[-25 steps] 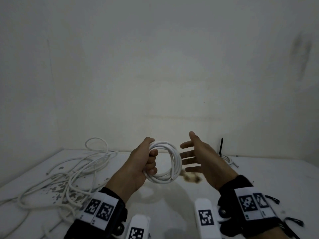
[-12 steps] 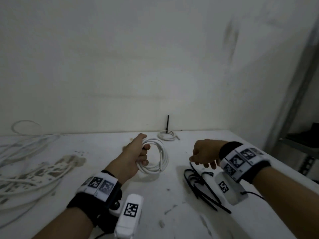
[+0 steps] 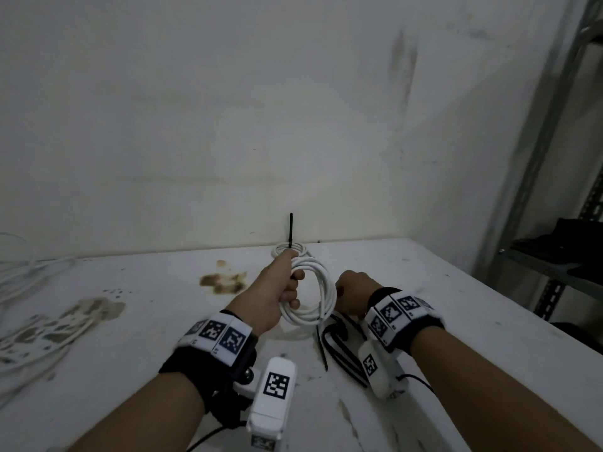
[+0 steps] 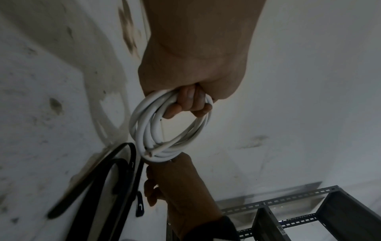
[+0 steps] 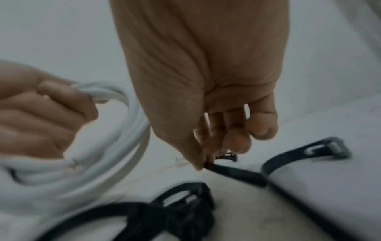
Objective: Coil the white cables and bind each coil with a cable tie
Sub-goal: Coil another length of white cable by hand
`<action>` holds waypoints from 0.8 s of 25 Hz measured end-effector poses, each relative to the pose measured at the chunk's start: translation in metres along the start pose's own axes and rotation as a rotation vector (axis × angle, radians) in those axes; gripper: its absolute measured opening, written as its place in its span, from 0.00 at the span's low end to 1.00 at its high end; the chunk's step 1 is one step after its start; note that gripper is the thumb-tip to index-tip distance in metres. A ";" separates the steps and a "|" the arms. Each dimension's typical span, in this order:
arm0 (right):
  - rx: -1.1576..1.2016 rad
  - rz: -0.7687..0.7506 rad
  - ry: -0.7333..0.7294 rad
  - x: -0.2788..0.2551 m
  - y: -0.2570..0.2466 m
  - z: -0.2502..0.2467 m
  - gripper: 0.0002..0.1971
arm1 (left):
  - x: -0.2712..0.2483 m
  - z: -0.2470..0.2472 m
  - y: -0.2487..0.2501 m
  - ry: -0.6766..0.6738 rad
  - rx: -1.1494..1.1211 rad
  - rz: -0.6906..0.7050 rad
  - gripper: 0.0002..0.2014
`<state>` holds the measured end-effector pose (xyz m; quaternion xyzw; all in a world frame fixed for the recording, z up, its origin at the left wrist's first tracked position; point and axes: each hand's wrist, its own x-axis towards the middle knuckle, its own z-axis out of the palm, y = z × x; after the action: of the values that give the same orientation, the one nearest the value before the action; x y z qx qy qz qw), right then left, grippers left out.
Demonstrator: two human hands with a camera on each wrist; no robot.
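Observation:
My left hand (image 3: 287, 288) grips a coil of white cable (image 3: 318, 293) and holds it upright above the table; the same coil (image 4: 164, 130) fills the middle of the left wrist view. My right hand (image 3: 352, 293) is just right of the coil, low over a heap of black cable ties (image 3: 339, 347). In the right wrist view its thumb and fingertips (image 5: 237, 143) pinch the end of one black cable tie (image 5: 235, 172). Further ties (image 5: 181, 210) lie under it. Behind, a bound white coil (image 3: 290, 251) lies by the wall with its black tie end sticking up.
Loose white cables (image 3: 29, 321) sprawl over the left of the stained white table (image 3: 146, 337). A grey metal shelf rack (image 3: 554, 262) stands to the right of the table. The wall runs close behind.
My head turned right. The right hand went from open beside the coil down to the black ties, then back toward the coil, pinching one tie. The left hand kept its grip.

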<state>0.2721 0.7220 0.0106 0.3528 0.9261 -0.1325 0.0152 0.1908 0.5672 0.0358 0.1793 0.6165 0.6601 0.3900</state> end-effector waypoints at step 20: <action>0.403 -0.810 0.704 -0.048 -0.136 -0.007 0.05 | -0.033 -0.119 0.028 0.013 -0.296 0.170 0.21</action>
<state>0.2195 0.5952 0.0552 -0.0113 0.8931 -0.1763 -0.4137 0.1180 0.4648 0.0493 0.1670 0.4976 0.7754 0.3510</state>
